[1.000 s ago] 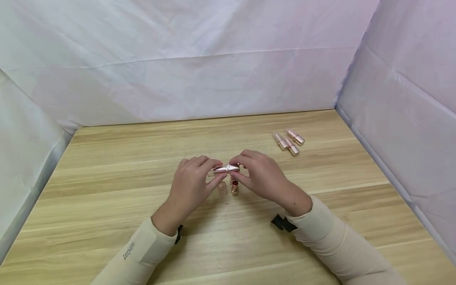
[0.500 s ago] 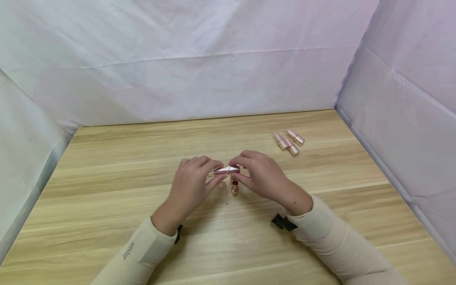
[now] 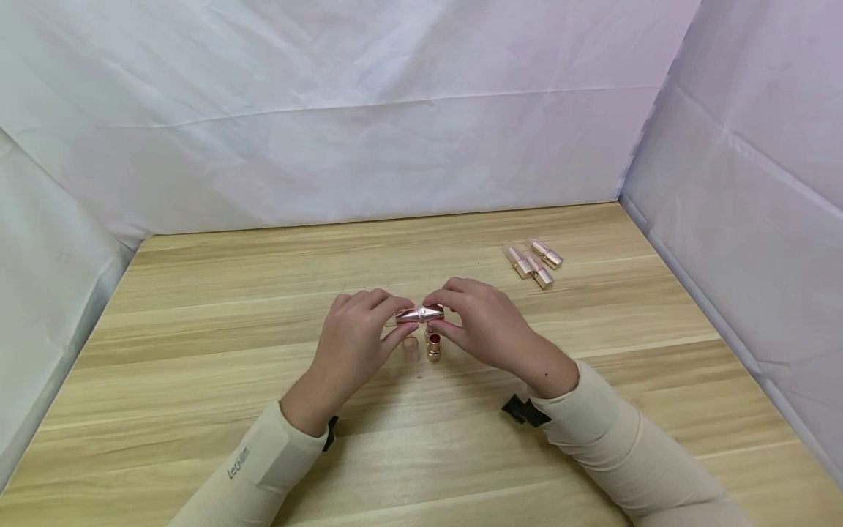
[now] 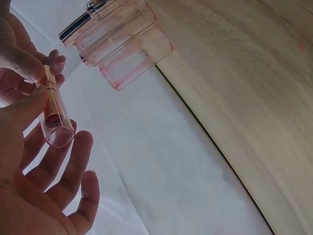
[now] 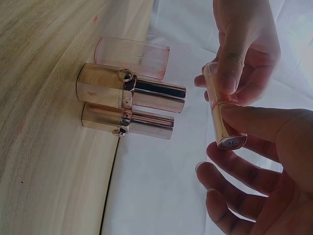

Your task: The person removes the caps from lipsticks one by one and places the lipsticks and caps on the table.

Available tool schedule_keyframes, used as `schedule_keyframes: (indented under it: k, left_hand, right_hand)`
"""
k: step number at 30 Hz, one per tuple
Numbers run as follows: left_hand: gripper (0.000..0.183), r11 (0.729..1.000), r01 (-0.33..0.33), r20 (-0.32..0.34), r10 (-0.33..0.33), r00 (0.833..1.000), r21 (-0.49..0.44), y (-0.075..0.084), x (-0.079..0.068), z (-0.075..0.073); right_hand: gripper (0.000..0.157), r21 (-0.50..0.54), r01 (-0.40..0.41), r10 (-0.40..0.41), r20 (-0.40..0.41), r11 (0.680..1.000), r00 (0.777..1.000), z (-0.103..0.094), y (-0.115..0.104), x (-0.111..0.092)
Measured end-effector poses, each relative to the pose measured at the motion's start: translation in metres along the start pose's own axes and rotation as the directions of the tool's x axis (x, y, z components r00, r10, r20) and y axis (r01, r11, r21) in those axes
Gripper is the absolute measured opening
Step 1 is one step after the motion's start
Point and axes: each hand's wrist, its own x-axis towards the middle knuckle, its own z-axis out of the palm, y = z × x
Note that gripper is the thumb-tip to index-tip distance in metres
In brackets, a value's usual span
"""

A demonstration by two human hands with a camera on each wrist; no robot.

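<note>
A capped lipstick (image 3: 421, 314) lies level between both hands, above the table. My left hand (image 3: 356, 333) pinches its clear pink cap (image 4: 59, 133) between thumb and finger, the other fingers spread. With thumb and finger my right hand (image 3: 490, 326) pinches the shiny gold base (image 5: 222, 129). Just below, an uncapped gold lipstick (image 3: 434, 350) stands upright on the table. Another uncapped lipstick (image 5: 105, 117) stands beside it, mostly covered in the head view. Left of them is a loose clear pink cap (image 3: 411, 351), standing on the table.
Three capped lipsticks lie close together at the back right: one on the left (image 3: 518, 261), one in front (image 3: 541, 273), one on the right (image 3: 546, 253). The wooden table (image 3: 230, 329) meets white cloth walls (image 3: 369, 161) at its back and sides.
The held lipstick turns slightly between the fingers, its reflections shifting. Both hands stay nearly in place, and the things on the table have not moved.
</note>
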Motion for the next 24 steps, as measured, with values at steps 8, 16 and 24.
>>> schedule_keyframes:
  k: [8,16,24]
  left_hand:
    - [0.024,1.000,0.015,0.013,-0.015,1.000,0.018,0.000,0.001,-0.001]
    - [0.026,0.998,0.056,-0.003,-0.056,0.998,0.036,-0.004,0.001,-0.002]
    - [0.027,0.994,0.111,0.018,-0.111,0.994,0.013,-0.016,0.000,-0.003]
  right_hand:
    - [0.021,-0.008,-0.003,0.003,-0.012,1.000,1.000,0.000,0.000,0.000]
    - [0.020,-0.012,-0.049,0.048,-0.047,0.999,0.998,-0.003,0.004,-0.001]
    - [0.020,-0.006,-0.070,0.070,-0.059,0.998,0.996,-0.001,0.010,0.003]
